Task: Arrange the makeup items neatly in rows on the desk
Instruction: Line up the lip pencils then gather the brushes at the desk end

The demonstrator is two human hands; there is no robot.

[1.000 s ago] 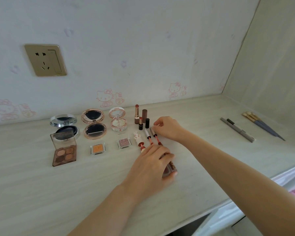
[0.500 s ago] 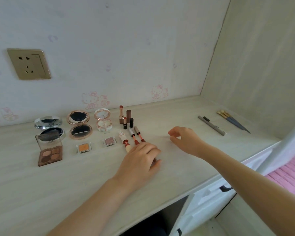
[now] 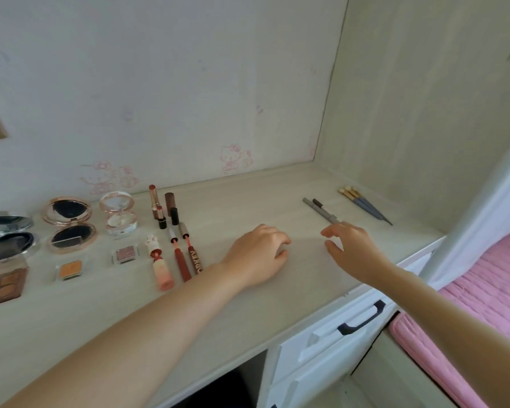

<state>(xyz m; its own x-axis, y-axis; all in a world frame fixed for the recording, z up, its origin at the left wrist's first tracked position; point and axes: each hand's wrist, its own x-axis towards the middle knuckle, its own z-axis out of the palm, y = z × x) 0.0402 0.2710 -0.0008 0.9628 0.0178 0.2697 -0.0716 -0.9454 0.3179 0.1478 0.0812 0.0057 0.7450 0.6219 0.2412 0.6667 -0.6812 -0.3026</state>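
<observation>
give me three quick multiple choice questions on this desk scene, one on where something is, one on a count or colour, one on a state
1. Where do the two grey pencils lie?
A. between the compacts
B. just beyond the right hand
C. in the drawer

2. How many lip gloss tubes lie flat in the front row?
A. one
B. three
C. six

3. What state is the rose-gold compact in?
A. open, lid up
B. closed
C. upside down

Answers:
1 B: the pencils lie on the desk right past the right hand's fingertips, left of the brushes.
2 B: a pale pink tube and two dark red ones lie side by side.
3 A: its mirror lid stands up behind the dark pan.
</observation>
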